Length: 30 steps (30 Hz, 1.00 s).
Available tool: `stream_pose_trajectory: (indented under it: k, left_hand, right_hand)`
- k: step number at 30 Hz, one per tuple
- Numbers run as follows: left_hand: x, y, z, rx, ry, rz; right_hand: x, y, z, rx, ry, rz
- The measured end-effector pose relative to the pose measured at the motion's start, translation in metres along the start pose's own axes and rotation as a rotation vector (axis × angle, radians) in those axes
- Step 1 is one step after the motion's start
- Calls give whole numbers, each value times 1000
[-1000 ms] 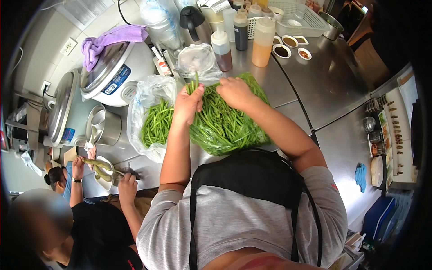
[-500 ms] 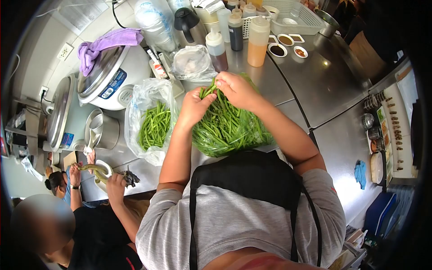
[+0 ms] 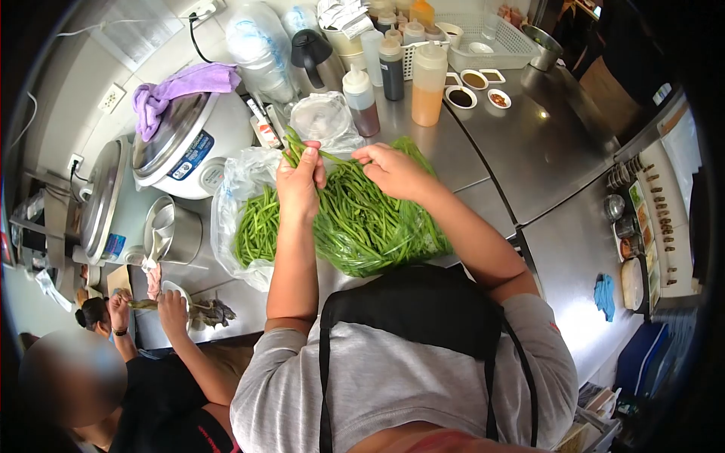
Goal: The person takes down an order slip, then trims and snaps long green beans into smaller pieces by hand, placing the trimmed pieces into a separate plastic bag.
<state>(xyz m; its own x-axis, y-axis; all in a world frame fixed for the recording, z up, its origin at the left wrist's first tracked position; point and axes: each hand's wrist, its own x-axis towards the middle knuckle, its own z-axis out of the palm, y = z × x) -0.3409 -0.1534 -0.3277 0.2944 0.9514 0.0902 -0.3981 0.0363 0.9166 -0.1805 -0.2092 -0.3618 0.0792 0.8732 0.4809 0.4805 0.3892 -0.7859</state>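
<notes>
My left hand (image 3: 299, 180) is closed round a small bunch of green beans (image 3: 291, 146), whose tips stick up above the fingers. To its right, my right hand (image 3: 393, 172) pinches the end of a long bean that stretches across from the left hand. Below both hands lies a clear plastic bag (image 3: 433, 235) full of long green beans (image 3: 359, 219). At the left, an open plastic bag (image 3: 226, 198) holds shorter bean pieces (image 3: 257, 226), partly behind my left forearm.
Squeeze bottles (image 3: 429, 83) and small sauce dishes (image 3: 461, 97) stand at the back. Rice cookers (image 3: 177, 136) and a metal pot (image 3: 181, 234) are at the left. A co-worker (image 3: 162, 400) handles vegetables at the lower left. A blue cloth (image 3: 604, 296) lies at the right.
My hands came together over the beans, then moved apart, the left one going left with its bunch. The co-worker's hands have shifted too.
</notes>
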Motion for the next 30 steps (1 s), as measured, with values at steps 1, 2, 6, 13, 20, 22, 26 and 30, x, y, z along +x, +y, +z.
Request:
stream_pose_trajectory:
  k: [1,2,6,13,20,22,26,30]
  left_hand:
    - [-2,-1,-1,13,9,7]
    - [-3,-1,-1,23,14,14]
    - [-8,-11,1,26,-22,58]
    - [-27,-6,13,-104,-20,53]
    - [-4,-3,-22,-404,49,-31]
    - [-9,-2,-18,-383,63,-41]
    - [-17,5,-5,-303,74,-94]
    - [-15,-10,-12,-157,-46,-106]
  right_hand:
    - [1,-4,1,26,-80,47]
    - [4,-11,0,49,-157,94]
    - [6,-16,1,-62,-27,77]
    - [22,-16,-15,857,227,376]
    - [25,6,-19,-318,-373,301]
    - [27,3,-10,-412,-354,382]
    - [24,-1,11,-631,-377,377]
    - [22,6,21,-562,-295,322]
